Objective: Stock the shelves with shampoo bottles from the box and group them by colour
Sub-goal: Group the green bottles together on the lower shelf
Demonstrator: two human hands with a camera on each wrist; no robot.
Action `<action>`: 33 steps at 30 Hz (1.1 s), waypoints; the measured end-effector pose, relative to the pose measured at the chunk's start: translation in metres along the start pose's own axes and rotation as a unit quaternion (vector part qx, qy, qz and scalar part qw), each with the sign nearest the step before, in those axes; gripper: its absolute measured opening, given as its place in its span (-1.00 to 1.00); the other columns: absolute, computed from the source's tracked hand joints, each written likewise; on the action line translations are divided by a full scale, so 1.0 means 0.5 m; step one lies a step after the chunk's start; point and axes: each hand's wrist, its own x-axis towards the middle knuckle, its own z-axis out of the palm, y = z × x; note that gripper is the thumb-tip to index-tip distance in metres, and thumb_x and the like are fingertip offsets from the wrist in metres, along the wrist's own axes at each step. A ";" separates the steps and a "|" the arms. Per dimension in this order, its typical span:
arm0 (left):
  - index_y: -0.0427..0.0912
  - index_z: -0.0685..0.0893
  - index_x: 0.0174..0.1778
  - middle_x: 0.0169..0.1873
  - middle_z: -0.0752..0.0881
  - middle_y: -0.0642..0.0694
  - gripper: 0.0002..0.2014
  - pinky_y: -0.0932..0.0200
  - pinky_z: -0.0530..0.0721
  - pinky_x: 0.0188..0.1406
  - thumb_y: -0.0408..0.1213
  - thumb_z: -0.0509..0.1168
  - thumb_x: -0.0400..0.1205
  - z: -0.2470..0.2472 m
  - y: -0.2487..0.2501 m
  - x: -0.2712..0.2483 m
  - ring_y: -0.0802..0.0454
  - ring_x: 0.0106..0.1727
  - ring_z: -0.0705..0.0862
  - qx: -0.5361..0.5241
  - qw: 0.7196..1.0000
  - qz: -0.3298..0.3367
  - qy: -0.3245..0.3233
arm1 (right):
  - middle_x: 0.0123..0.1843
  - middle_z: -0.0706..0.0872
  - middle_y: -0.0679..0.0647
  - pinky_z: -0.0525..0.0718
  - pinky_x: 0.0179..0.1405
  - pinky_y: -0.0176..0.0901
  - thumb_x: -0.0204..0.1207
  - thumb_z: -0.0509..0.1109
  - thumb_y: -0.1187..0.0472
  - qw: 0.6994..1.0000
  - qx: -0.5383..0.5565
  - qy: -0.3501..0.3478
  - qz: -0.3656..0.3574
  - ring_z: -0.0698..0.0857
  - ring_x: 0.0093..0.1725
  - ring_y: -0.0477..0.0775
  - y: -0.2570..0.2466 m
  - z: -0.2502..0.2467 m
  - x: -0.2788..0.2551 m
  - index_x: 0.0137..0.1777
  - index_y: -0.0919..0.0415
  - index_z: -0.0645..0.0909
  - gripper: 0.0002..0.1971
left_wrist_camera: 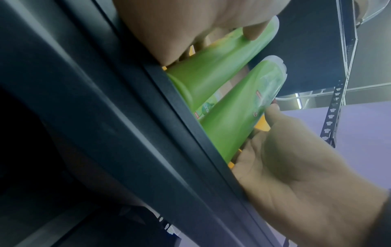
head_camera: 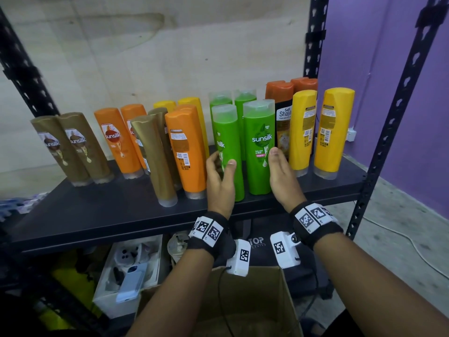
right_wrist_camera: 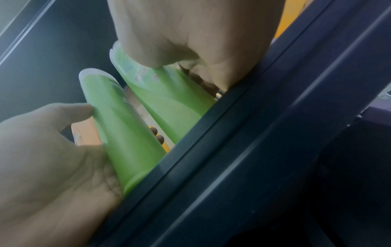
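Note:
Two green shampoo bottles stand upright at the front of the black shelf (head_camera: 97,215). My left hand (head_camera: 222,161) grips the left green bottle (head_camera: 227,132), thumb on its front and fingers round its left side; the left wrist view shows this bottle (left_wrist_camera: 211,66) too. My right hand (head_camera: 279,166) holds the right green bottle (head_camera: 258,132), with the thumb on its right edge and the fingers behind, as the right wrist view shows on that bottle (right_wrist_camera: 169,103). Two more green bottles (head_camera: 243,98) stand behind. An open cardboard box (head_camera: 255,300) sits below my wrists.
Brown bottles (head_camera: 73,147), orange bottles (head_camera: 187,152) and some mixed brown and yellow ones stand to the left. A dark orange-capped bottle (head_camera: 283,117) and yellow bottles (head_camera: 332,132) stand to the right. A black shelf upright (head_camera: 398,117) rises at right. A white tray (head_camera: 131,271) lies on the lower shelf.

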 end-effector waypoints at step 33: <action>-0.09 0.39 0.55 0.28 0.70 0.08 -0.38 0.53 0.57 0.12 -0.06 0.50 0.64 -0.016 0.071 -0.007 0.35 0.21 0.68 0.214 0.976 0.019 -0.027 | 0.47 0.62 -0.07 0.64 0.44 0.10 0.72 0.39 -0.06 0.992 -0.111 0.007 -0.055 0.61 0.46 -0.06 -0.122 -0.032 -0.009 0.68 -0.02 0.23 -0.39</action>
